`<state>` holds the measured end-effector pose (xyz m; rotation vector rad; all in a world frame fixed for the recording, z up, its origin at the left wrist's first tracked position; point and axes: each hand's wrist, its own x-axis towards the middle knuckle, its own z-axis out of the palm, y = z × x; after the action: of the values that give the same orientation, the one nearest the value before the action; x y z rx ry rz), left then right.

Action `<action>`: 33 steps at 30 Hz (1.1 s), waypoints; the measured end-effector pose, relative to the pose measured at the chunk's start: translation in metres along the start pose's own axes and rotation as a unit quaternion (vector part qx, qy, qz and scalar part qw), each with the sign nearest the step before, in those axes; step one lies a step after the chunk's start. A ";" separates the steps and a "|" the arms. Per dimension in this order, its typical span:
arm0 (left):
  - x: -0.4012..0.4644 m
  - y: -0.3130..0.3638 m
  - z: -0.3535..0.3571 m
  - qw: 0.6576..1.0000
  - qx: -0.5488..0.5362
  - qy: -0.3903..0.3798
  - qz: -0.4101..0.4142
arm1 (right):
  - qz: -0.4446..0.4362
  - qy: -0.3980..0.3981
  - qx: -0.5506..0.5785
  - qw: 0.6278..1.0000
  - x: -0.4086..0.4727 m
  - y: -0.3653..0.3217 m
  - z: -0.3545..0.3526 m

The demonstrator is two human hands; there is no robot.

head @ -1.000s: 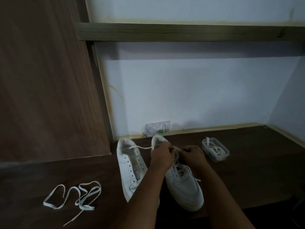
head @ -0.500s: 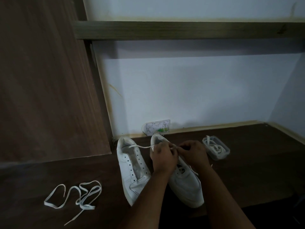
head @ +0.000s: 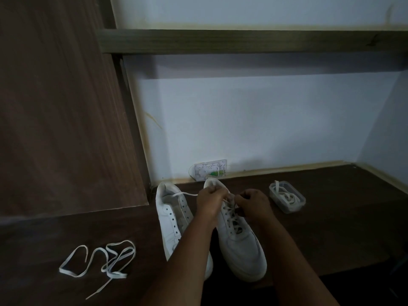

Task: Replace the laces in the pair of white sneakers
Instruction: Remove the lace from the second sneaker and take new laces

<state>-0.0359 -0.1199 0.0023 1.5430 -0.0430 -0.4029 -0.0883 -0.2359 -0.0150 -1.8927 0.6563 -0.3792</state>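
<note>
a: left hand (head: 209, 200)? right hand (head: 254, 202)?
b: both curled, pinching the lace (head: 230, 215) over the right sneaker (head: 240, 241).
a: left sneaker (head: 171, 217)?
b: just beside, unlaced; spare lace (head: 103, 261) well apart on the table (head: 331, 228).

A: What can't you make out?

B: The left forearm (head: 187, 257) covers the toe of the left sneaker (head: 170, 217), and both forearms run off the bottom edge. The left hand (head: 209, 200) hides the top eyelets of the right sneaker (head: 240, 239).

A: And the lace (head: 231, 214)?

B: Where its ends go inside the curled fingers is hidden. The right hand (head: 254, 202) covers that part too.

A: The card (head: 209, 171) by the wall?

B: Its print is too small and dim to read.
</note>
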 end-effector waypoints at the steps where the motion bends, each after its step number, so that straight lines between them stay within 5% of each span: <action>1: 0.001 -0.003 0.002 1.000 0.003 0.017 0.023 | 0.001 0.001 -0.001 1.000 0.000 0.000 0.000; 6: 0.010 -0.005 0.000 0.954 0.238 0.015 0.182 | 0.011 -0.004 0.006 1.000 0.000 -0.002 0.003; 9: 0.013 -0.002 -0.005 0.936 0.309 0.015 0.168 | 0.007 -0.009 -0.002 1.000 -0.002 -0.003 0.003; 11: 0.010 -0.005 -0.007 0.958 0.249 0.054 0.130 | -0.004 -0.010 -0.020 1.000 -0.003 -0.004 0.003; 14: 0.007 0.001 -0.005 0.996 0.023 0.079 0.029 | -0.005 -0.016 -0.040 0.999 -0.003 -0.006 0.004; 17: 0.005 0.020 -0.014 0.985 -0.159 0.040 -0.060 | -0.005 -0.025 -0.062 0.998 -0.003 -0.008 0.004; 20: 0.000 0.035 -0.022 0.985 -0.170 -0.003 -0.015 | -0.005 -0.034 -0.070 0.997 -0.004 -0.010 0.004; 26: -0.014 0.046 -0.019 0.975 -0.163 0.036 0.149 | -0.012 -0.028 -0.079 0.996 -0.004 -0.009 0.008; 30: -0.011 0.072 -0.062 0.952 -0.087 0.155 0.251 | -0.017 -0.043 -0.053 0.998 -0.005 -0.006 0.005; 33: -0.004 0.073 -0.096 0.959 0.235 0.092 0.132 | -0.054 -0.035 -0.038 0.997 -0.009 -0.005 0.003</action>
<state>0.0036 -0.0281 0.0699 2.0072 -0.2108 -0.0307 -0.0924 -0.2274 -0.0113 -2.0097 0.5290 -0.3593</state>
